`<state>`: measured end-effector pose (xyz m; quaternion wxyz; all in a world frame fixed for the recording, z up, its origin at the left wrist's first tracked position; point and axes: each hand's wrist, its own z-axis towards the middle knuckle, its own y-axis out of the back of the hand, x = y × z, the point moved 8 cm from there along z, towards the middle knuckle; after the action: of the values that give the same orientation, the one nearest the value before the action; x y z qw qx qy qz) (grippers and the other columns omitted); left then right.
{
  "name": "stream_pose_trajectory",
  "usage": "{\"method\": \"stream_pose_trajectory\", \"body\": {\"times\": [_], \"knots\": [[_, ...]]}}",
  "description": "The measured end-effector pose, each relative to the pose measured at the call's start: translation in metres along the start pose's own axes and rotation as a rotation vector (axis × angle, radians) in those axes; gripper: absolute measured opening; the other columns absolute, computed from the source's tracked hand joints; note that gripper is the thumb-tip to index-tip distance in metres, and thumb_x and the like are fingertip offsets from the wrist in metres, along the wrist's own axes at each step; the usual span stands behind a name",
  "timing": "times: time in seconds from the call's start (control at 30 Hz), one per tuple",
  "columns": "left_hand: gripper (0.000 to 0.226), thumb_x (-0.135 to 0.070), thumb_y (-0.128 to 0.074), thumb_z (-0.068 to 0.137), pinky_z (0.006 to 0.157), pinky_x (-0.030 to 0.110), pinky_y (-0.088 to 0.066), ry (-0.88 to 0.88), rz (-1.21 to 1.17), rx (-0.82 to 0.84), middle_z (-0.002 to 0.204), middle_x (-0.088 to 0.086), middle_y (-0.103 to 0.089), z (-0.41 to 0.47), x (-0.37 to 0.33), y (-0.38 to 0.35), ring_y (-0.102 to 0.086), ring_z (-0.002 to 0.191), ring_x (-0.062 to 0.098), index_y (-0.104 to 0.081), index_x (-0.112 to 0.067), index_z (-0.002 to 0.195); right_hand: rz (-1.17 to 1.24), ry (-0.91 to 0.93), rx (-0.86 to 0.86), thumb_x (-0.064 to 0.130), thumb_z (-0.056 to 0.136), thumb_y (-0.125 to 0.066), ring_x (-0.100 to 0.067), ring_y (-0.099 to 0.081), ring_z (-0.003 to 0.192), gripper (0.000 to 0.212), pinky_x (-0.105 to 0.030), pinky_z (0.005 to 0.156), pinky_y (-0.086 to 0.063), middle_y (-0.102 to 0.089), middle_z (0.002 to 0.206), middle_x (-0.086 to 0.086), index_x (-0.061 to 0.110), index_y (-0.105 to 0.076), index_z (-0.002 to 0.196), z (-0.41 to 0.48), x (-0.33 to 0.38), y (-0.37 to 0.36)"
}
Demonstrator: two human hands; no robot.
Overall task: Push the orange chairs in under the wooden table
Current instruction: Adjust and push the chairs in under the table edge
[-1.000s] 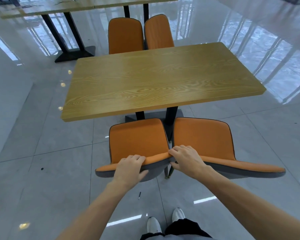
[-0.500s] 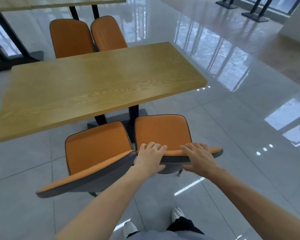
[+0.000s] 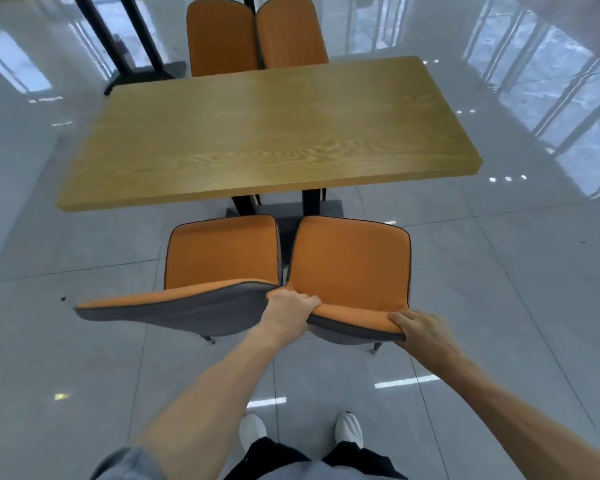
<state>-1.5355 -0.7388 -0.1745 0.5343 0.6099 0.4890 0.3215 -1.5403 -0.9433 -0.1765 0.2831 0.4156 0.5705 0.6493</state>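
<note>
The wooden table (image 3: pixel 264 133) stands in front of me on black legs. Two orange chairs with grey backs sit on my side, their seats clear of the table's near edge. My left hand (image 3: pixel 288 311) grips the left end of the right chair's (image 3: pixel 350 261) backrest top. My right hand (image 3: pixel 420 332) grips that backrest's right end. The left chair (image 3: pixel 222 252) stands right beside it, untouched. Two more orange chairs (image 3: pixel 253 36) stand at the table's far side, backs upright against the far edge.
Glossy grey tiled floor (image 3: pixel 516 306) lies all around. The black base of another table (image 3: pixel 132 46) stands at the back left. My white shoes (image 3: pixel 349 433) are just behind the right chair.
My left hand went from the left chair's backrest to the right chair's. Both hands have spread to the two ends of that backrest, and my view has swung back to face the table squarely.
</note>
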Motion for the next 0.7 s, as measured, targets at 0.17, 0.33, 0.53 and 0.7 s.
{"method": "stream_pose_trajectory", "body": {"times": [0.17, 0.33, 0.53, 0.7], "knots": [[0.029, -0.016, -0.058, 0.079, 0.072, 0.036, -0.052, 0.092, 0.008, -0.013, 0.097, 0.001, -0.072, 0.006, -0.014, -0.003, -0.064, 0.088, 0.023, -0.062, -0.020, 0.108, -0.013, 0.075, -0.036, 0.007, 0.050, -0.092, -0.029, -0.071, 0.065, 0.040, -0.039, 0.046, -0.058, -0.076, 0.080, -0.007, 0.012, -0.072, 0.084, 0.018, -0.025, 0.013], [0.023, -0.020, -0.068, 0.075, 0.066, 0.034, -0.050, 0.144, -0.001, -0.054, 0.087, 0.002, -0.071, 0.023, -0.021, 0.004, -0.065, 0.080, 0.024, -0.062, -0.019, 0.097, -0.065, 0.183, -0.074, 0.018, 0.040, -0.097, -0.026, -0.071, 0.060, 0.047, -0.036, 0.050, -0.058, -0.076, 0.078, -0.006, 0.013, -0.073, 0.081, 0.041, -0.040, 0.028], [0.028, -0.014, -0.083, 0.052, 0.060, 0.027, -0.052, 0.099, -0.002, -0.156, 0.065, -0.002, -0.070, 0.035, -0.023, 0.020, -0.066, 0.061, 0.021, -0.068, -0.019, 0.076, -0.063, 0.204, -0.145, 0.012, 0.043, -0.095, -0.027, -0.069, 0.060, 0.045, -0.034, 0.051, -0.058, -0.076, 0.078, -0.005, 0.012, -0.072, 0.082, 0.055, -0.053, 0.035], [0.022, -0.024, -0.068, 0.079, 0.085, 0.034, -0.045, 0.128, -0.014, -0.186, 0.094, -0.001, -0.072, 0.053, -0.012, 0.026, -0.065, 0.090, 0.023, -0.064, -0.020, 0.100, -0.068, 0.167, -0.212, 0.004, 0.046, -0.092, -0.028, -0.069, 0.059, 0.041, -0.034, 0.050, -0.057, -0.076, 0.077, -0.005, 0.011, -0.071, 0.081, 0.069, -0.062, 0.050]]}}
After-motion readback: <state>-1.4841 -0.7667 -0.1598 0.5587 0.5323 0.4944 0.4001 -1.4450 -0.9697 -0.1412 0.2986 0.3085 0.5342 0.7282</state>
